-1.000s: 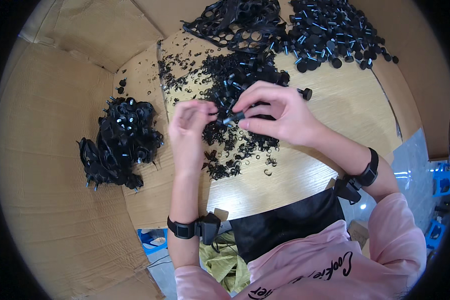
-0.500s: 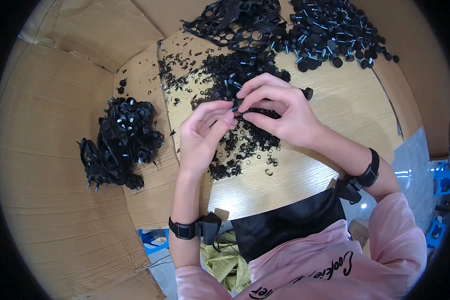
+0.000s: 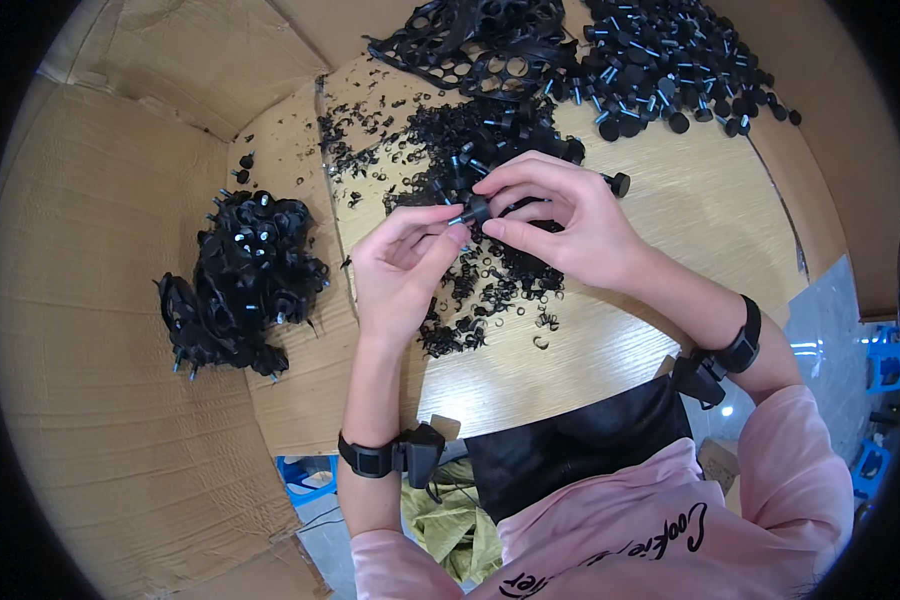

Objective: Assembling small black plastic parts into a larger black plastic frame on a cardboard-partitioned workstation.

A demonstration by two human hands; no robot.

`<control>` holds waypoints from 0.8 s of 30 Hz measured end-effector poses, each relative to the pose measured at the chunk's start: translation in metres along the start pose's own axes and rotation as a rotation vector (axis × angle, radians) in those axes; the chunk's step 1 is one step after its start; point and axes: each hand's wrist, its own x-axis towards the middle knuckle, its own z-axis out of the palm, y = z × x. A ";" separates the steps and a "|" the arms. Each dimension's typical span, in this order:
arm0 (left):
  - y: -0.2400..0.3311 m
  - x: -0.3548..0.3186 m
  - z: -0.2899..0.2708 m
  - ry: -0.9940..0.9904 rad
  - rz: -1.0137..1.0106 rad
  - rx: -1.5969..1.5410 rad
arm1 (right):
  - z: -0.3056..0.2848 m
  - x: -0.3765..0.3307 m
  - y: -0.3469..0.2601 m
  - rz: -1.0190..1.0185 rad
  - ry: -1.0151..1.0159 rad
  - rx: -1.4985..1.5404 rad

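Observation:
Between both my hands is a bolt (image 3: 479, 209) with a round black head and a short metal stud. The thumb and forefinger of my left hand (image 3: 398, 265) pinch the stud end. My right hand (image 3: 585, 220) has its thumb and forefinger closed about the black head, and its other fingers are curled behind. Below and beyond the hands lie small black ring scraps (image 3: 485, 290), with several similar bolts (image 3: 467, 163) among them. One more black-headed bolt (image 3: 621, 185) shows just behind my right hand's knuckles.
A big heap of black-headed bolts (image 3: 660, 75) lies at the far right. Beside it is a black sheet full of round holes (image 3: 500, 65). To the left sits a clump of black pieces with metal studs (image 3: 260, 250). Cardboard walls (image 3: 120, 260) border the wooden table (image 3: 610, 350).
The bolt's black head has come into clearer view between my fingers. My left hand has shifted slightly left, and my right fingers have parted a little around the head.

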 end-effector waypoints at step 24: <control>-0.003 0.001 0.004 0.048 0.150 0.248 | -0.006 0.002 -0.002 0.338 -0.056 0.298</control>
